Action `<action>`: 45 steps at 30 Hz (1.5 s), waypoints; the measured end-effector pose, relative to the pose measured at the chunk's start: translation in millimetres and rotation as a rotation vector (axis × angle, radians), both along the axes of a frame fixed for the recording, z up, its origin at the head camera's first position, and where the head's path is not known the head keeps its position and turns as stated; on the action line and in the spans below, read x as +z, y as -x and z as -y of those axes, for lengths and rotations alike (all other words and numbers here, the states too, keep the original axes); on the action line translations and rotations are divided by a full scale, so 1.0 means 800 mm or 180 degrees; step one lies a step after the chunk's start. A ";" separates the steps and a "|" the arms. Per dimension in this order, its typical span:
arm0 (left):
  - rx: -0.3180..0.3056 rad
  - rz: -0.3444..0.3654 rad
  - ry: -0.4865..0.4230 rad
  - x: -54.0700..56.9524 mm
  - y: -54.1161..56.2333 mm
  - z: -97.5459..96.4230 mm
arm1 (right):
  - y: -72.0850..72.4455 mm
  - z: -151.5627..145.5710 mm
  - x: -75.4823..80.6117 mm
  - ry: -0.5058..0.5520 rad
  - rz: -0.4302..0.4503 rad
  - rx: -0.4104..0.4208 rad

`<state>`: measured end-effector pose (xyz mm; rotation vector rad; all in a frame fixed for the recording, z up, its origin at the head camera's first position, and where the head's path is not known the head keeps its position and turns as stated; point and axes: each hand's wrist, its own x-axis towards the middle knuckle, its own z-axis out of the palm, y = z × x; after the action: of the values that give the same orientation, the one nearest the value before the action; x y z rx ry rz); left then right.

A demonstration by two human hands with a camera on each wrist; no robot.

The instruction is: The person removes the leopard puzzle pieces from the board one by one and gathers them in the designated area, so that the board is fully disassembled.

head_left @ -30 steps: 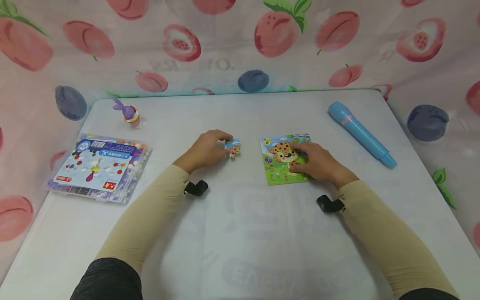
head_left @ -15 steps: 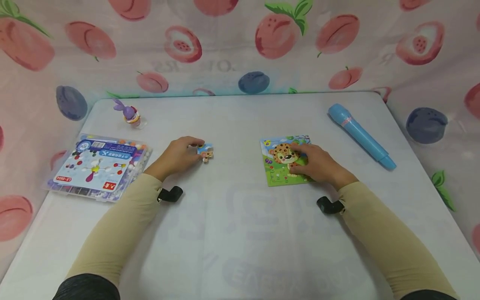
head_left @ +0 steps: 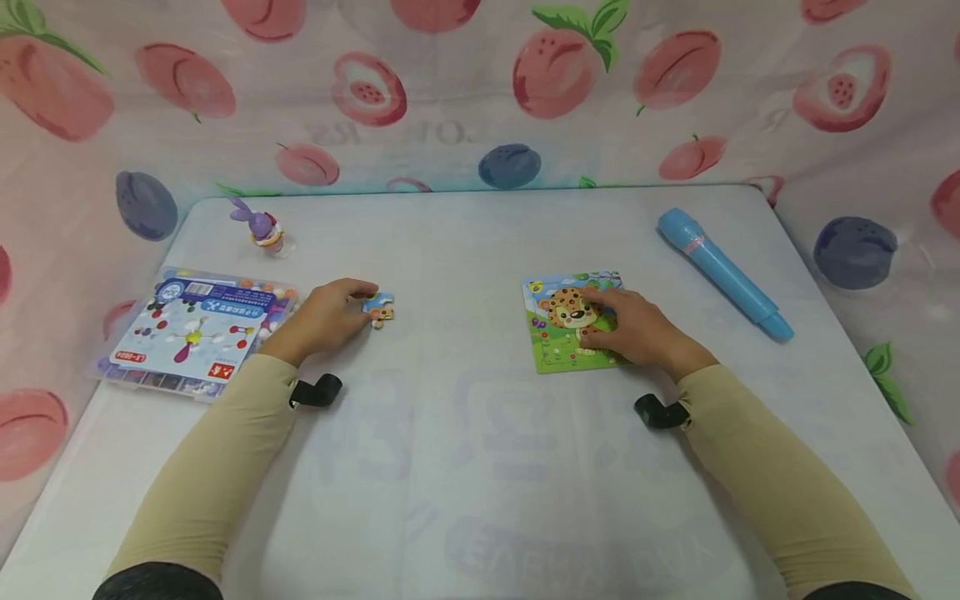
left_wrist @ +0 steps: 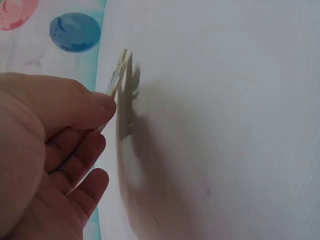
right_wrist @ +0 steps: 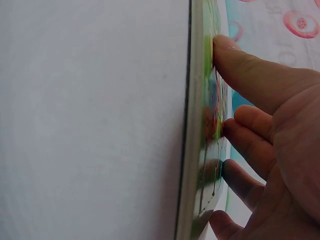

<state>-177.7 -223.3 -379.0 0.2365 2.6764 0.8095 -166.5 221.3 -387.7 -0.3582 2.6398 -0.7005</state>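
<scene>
Puzzle piece (head_left: 379, 310) sits at about 10 o'clock from the middle of the desk (head_left: 465, 250), pinched by the left hand (head_left: 327, 317), thumb on its face. Can't tell whether it's touching the desk or just above it. It's probably featherlight and fairly stiff, maybe cardboard, so not much grip needed; holding it by the edges seems kinder to the knobs, which could bend.

Leopard puzzle (head_left: 555, 348) lies flat at roughly 2 o'clock, with the right hand (head_left: 637, 329) on its 3 o'clock side, thumb and fingers spread apart, tips resting on the face. Should be light too, stiff enough to lift by the rim, but that face looks shiny so it might be a bit slippery.

Looks-wise, the piece is thin, sky blue with a little brown cartoon animal and a knobbly outline. The puzzle is squarish: spotted cub, green grass, blue sky, yellow mark near its 10 o'clock corner, plus a layered edge in the right wrist view.
</scene>
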 end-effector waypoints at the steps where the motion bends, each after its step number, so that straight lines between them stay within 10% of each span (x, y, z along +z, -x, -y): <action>1: 0.0003 0.0012 0.0025 0.000 0.001 0.000 | 0.000 0.000 -0.001 0.0009 -0.0003 0.0000; 16: -0.0125 -0.0142 -0.0029 -0.017 -0.001 -0.006 | 0.000 -0.001 -0.005 0.0021 -0.0042 0.0018; 45: 0.0051 -0.0037 0.0283 -0.003 0.001 0.021 | -0.001 -0.001 -0.001 0.0036 -0.0058 0.0032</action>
<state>-178.7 -240.4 -381.8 0.1987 2.7205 0.6936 -165.9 222.5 -388.1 -0.3829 2.6504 -0.7125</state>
